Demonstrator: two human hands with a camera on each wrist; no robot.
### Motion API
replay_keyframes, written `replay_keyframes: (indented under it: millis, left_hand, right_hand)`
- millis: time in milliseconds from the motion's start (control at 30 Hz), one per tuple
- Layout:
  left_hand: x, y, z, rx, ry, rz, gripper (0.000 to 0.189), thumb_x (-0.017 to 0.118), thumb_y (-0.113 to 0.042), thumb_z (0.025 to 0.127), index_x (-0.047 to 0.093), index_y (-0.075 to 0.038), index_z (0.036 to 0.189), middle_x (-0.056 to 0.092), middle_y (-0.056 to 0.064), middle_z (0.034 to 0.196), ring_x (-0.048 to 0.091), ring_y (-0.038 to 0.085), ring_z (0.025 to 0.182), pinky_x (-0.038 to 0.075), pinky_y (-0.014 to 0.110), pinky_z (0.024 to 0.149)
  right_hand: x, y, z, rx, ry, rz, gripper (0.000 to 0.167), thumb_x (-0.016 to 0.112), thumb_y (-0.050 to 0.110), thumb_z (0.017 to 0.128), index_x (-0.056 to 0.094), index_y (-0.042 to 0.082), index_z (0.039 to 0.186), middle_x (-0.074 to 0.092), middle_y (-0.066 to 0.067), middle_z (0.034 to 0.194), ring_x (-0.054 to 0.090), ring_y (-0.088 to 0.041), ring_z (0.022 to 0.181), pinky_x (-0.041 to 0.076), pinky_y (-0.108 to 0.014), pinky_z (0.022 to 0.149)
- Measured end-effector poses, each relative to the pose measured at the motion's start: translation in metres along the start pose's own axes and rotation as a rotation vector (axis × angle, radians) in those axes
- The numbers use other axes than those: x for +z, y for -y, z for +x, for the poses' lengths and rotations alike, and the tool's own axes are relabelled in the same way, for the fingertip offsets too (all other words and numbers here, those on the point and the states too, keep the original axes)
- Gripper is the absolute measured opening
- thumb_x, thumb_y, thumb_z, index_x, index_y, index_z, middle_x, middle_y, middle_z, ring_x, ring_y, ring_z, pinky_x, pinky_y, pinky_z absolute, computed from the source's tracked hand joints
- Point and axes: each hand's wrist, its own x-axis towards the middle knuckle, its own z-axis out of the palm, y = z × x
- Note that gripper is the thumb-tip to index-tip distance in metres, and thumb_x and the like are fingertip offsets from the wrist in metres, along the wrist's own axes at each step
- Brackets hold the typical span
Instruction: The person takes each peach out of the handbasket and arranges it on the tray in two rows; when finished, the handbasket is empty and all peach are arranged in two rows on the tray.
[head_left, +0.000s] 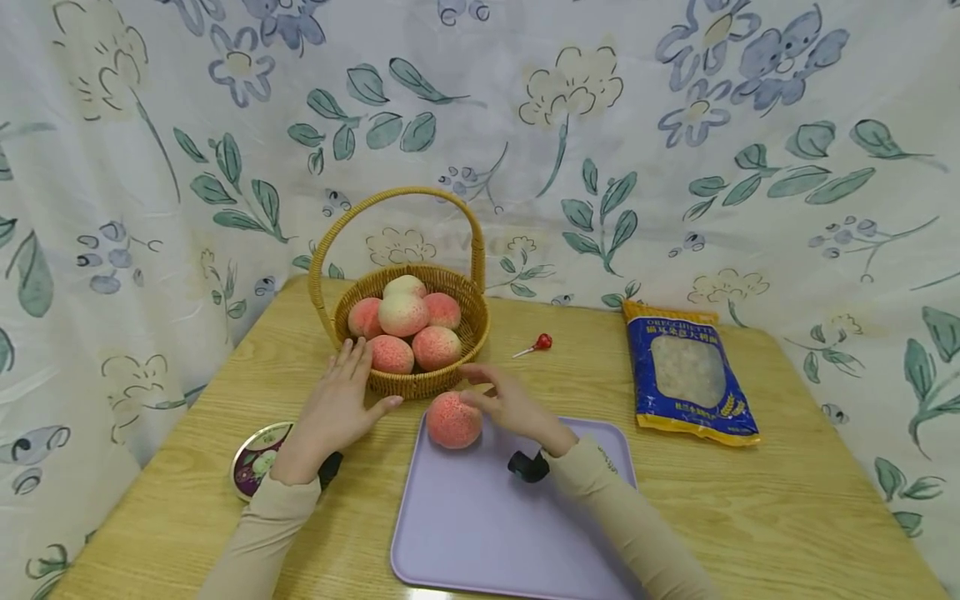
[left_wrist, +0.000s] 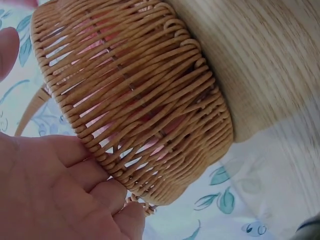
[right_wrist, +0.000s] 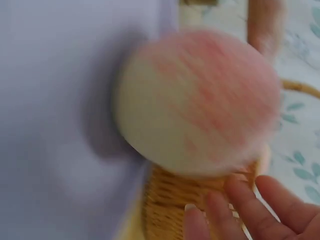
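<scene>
The right hand point(head_left: 513, 406), fingers loosely parted with nothing gripped, is right by the peach point(head_left: 453, 422) on the tray's point(head_left: 487, 525) far-left corner — while the left hand point(head_left: 339, 404), fingers extended, touches the basket point(head_left: 414, 386) of peaches point(head_left: 403, 315) near the worktop's point(head_left: 795, 500) far edge.

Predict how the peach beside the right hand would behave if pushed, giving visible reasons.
This peach would probably roll, as it looks nearly round. Its matte, speckled skin suggests it may not be very slippery. The smooth-looking tray probably offers little to slow it, apart from its low rim.
</scene>
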Motion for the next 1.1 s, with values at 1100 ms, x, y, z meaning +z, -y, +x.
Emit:
replay_keyframes:
  millis: [1100]
  left_hand:
    - [-0.019, 0.009, -0.002, -0.002, 0.0, -0.055, 0.084, 0.067, -0.038, 0.088, 0.03, 0.008, 0.147, 0.034, 0.026, 0.153, 0.035, 0.045, 0.138, 0.03, 0.058, 0.113]
  right_hand:
    - [-0.003, 0.049, 0.141, 0.092, -0.004, 0.029, 0.056, 0.051, 0.045, 0.098, 0.043, 0.016, 0.146, 0.045, -0.004, 0.15, 0.042, -0.026, 0.139, 0.039, -0.043, 0.112]
